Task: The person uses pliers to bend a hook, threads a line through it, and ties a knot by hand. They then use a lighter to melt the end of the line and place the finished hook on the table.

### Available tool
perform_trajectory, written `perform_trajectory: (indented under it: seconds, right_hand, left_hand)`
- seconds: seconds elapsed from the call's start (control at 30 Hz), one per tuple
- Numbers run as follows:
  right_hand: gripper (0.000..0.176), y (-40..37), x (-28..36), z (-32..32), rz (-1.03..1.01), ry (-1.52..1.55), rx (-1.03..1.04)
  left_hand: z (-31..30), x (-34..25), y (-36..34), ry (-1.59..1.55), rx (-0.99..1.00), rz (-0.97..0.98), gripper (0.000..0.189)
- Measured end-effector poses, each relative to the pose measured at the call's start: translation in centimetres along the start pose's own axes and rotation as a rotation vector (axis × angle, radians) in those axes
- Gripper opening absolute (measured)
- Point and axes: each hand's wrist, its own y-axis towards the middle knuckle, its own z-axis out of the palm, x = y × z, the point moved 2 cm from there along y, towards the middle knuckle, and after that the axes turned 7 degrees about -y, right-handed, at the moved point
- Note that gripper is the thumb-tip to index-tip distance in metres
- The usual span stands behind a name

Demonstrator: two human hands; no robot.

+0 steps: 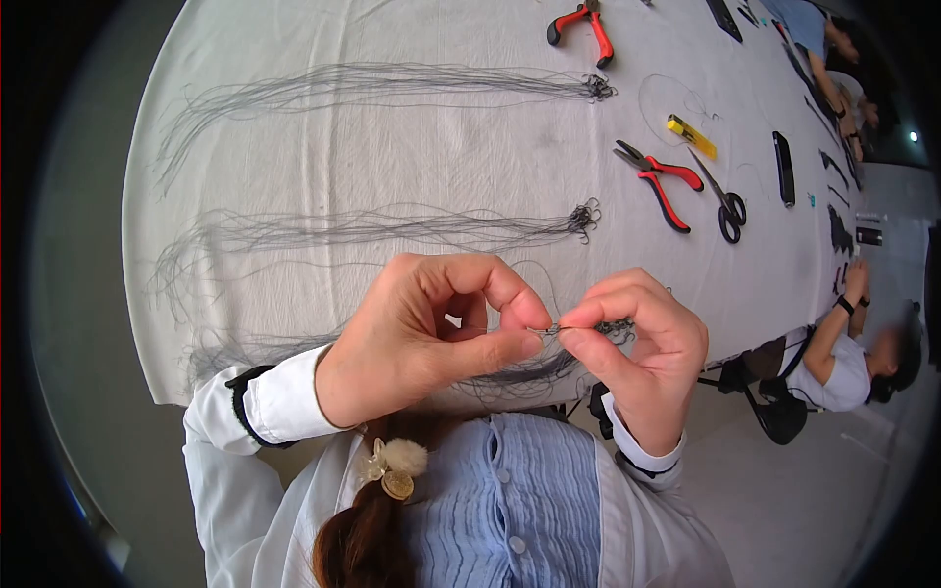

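My left hand [417, 328] is closed in a pinch of thumb and forefinger on a thin fishing line. Opposite it, my right hand [637, 338] pinches a small dark metal piece, probably a fish hook, whose shape the fingertips mostly hide. The two sets of fingertips nearly meet above the table's near edge. Behind and under my hands lies a bundle of grey fishing lines [534, 372], partly covered, with dark hooks at its right end. Farther off lie a second bundle of lines [392, 230] with hooks [584, 220] and a third bundle [392, 80] with hooks [600, 88].
On the white tablecloth [441, 157] lie red-handled pliers [659, 182], another pair [585, 31], black scissors [727, 206], a yellow cutter [692, 136] and a black phone [783, 169]. A seated person [838, 343] works at the right; other people sit at the far right.
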Motion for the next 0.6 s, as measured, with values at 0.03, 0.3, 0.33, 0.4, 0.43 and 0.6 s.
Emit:
perform_trajectory:
  seconds: [0.03,0.3,0.33,0.4,0.43,0.6]
  right_hand:
    - [0.011,-0.03,-0.05,0.08,0.035,0.041,0.007]
    - [0.007,0.02,0.24,0.52,0.111,0.14,0.034]
    - [0.008,-0.03,0.27,0.56,0.125,0.148,0.033]
    - [0.008,-0.13,0.29,0.66,0.141,0.156,0.03]
    - [0.008,-0.16,0.28,0.71,0.144,0.143,0.03]
    - [0.008,-0.22,0.37,0.81,0.16,0.146,0.028]
  left_hand:
    - [0.02,-0.12,-0.1,-0.001,-0.001,-0.003,0.008]
    - [0.15,-0.16,-0.48,0.228,-0.056,0.25,0.01]
    - [0.19,-0.17,-0.48,0.229,-0.055,0.25,0.01]
    - [0.32,-0.54,-0.57,0.398,-0.091,0.397,0.01]
    - [0.29,-0.5,-0.57,0.399,-0.089,0.397,0.01]
    - [0.53,-0.41,-0.75,0.586,-0.119,0.597,0.01]
